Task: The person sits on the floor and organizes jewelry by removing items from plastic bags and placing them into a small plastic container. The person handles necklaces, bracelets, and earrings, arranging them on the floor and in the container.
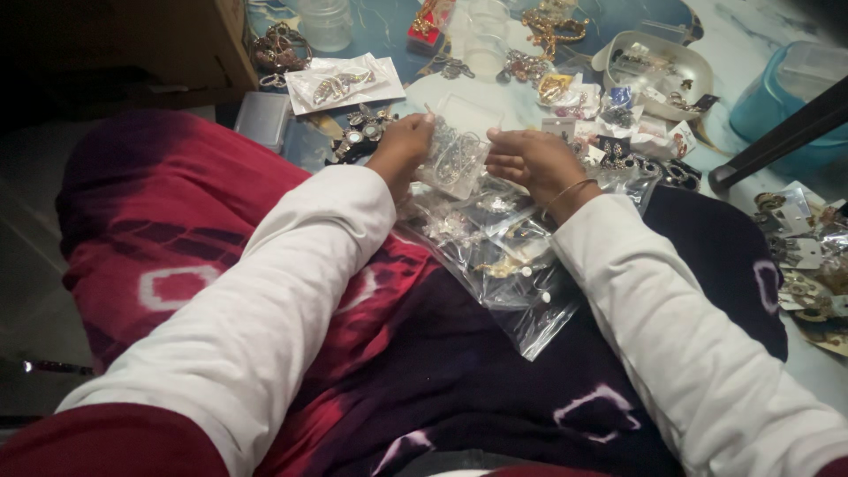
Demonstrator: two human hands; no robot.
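- While both arms in white sleeves reach forward over a lap draped in red and dark purple cloth (265,265), the two hands meet on one small clear packet (452,159) of silvery jewellery, held up near the centre of the view.
- Left hand (403,146): fingers closed on the packet's left edge, at nine o'clock of it.
- Right hand (534,163): fingers curled and pinching the packet's right edge, at three o'clock of it; a thin gold bangle (565,194) circles the wrist.
- At six o'clock of the packet, a loose heap of clear plastic bags (503,256) with small pieces inside lies on the lap, spilling toward five o'clock.
- At eleven o'clock, a flat bag with a multicoloured piece (340,84) lies on the floor; just beside the left hand at nine o'clock sits a dark beaded ornament (362,132).
- At twelve o'clock stand clear plastic jars (327,22), with gold-coloured jewellery (552,22) near them.
- At two o'clock, a white tray (649,62) holds assorted small items; beyond it, at the far right, sits a teal container (777,102).
- At three o'clock, carded earrings (799,265) lie well apart at the right edge.
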